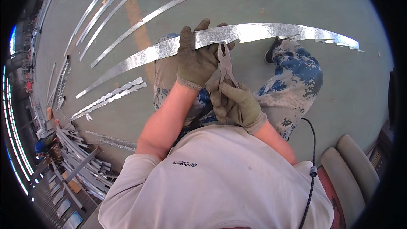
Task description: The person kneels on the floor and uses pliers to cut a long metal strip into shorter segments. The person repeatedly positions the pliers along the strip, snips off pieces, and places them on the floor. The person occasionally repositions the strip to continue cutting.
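Note:
A long, shiny strip of sheet metal (269, 32) stretches across in front of me, its near edge jagged and stepped toward the right end. My left hand (196, 64), in an olive work glove, grips the strip near its middle, with fingertips showing beyond the far edge. Pliers (225, 62) with pale metal jaws are closed in my gloved right hand (239, 105). Their jaws reach the near edge of the strip just right of my left hand. Whether they bite on the metal I cannot tell. The handles are mostly hidden by the right hand.
Another long metal strip (182, 2) lies on the green floor beyond, with several more at the far left. Crinkled strips (111, 95) lie left of my knees. A pile of metal scrap (87, 163) is at lower left. A black cable (313, 186) hangs at my right side.

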Tool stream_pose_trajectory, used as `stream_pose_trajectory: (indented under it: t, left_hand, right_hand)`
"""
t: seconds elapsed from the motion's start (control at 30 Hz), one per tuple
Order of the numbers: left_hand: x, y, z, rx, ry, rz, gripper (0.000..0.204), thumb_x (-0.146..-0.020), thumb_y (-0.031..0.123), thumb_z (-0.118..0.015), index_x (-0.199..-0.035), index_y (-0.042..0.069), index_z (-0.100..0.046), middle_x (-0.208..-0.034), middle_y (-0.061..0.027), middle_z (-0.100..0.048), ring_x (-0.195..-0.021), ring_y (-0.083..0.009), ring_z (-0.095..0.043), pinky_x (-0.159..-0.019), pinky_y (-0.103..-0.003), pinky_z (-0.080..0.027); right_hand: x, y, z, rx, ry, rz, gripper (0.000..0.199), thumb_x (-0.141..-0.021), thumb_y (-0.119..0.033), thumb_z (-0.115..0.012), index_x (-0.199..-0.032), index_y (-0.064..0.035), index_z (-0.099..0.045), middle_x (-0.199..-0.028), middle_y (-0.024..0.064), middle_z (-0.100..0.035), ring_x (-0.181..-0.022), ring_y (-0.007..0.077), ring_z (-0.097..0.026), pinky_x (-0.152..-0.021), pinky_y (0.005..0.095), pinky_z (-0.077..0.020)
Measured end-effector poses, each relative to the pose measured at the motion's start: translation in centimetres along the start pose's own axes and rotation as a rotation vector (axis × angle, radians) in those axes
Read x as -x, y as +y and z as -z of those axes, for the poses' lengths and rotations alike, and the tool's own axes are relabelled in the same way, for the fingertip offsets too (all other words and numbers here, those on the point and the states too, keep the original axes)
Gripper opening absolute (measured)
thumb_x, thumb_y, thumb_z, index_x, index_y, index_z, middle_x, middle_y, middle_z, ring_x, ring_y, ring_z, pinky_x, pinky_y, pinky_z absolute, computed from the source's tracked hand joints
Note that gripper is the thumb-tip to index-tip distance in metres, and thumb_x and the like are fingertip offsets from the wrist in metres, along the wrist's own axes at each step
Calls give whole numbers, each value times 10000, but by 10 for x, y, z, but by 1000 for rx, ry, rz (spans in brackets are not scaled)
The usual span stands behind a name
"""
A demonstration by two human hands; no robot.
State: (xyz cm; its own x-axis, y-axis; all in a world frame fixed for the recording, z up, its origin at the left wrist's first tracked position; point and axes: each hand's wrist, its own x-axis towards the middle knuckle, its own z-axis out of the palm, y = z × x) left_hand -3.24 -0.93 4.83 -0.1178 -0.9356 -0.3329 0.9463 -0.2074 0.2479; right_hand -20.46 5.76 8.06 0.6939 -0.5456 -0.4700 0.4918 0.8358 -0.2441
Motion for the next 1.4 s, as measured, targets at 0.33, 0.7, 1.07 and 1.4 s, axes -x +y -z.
stream_pose_trajectory:
  t: [0.33,0.7,1.07,1.4]
  left_hand:
    - [1,-16,-16,71,-88,35,534,-1049,509,-553,-1434,140,-580,-1541,-271,-492,-1384,-390,-540,-1180,-591,-401]
    - [4,-5,-3,75,-162,40,479,-1089,489,-497,-1405,132,-544,-1277,-116,-698,-1195,-286,-678,-1006,-455,-572]
    - [29,11,4,237,-115,-39,364,-1072,420,-583,-1323,157,-591,-1149,-111,-729,-1038,-276,-749,-921,-436,-645]
    - [34,14,-21,208,-101,0,384,-1047,448,-626,-1302,161,-605,-1157,-44,-732,-1066,-231,-734,-904,-437,-630]
  right_hand:
    - [10,1,23,-416,-418,-103,342,-1036,-380,-617,-1200,-82,-593,-776,26,-574,-504,157,-503,-380,328,-370]
    - [10,2,24,53,-65,-6,314,-1103,-382,-484,-1255,-127,-588,-741,-25,-451,-470,124,-381,-380,275,-282]
    - [19,-25,24,41,-250,-36,364,-1148,-277,-382,-1353,-7,-514,-806,32,-505,-509,114,-386,-375,281,-310]
    - [74,-60,-8,59,-211,122,313,-1138,-244,-435,-1291,-6,-569,-719,-27,-403,-459,71,-310,-377,241,-291]
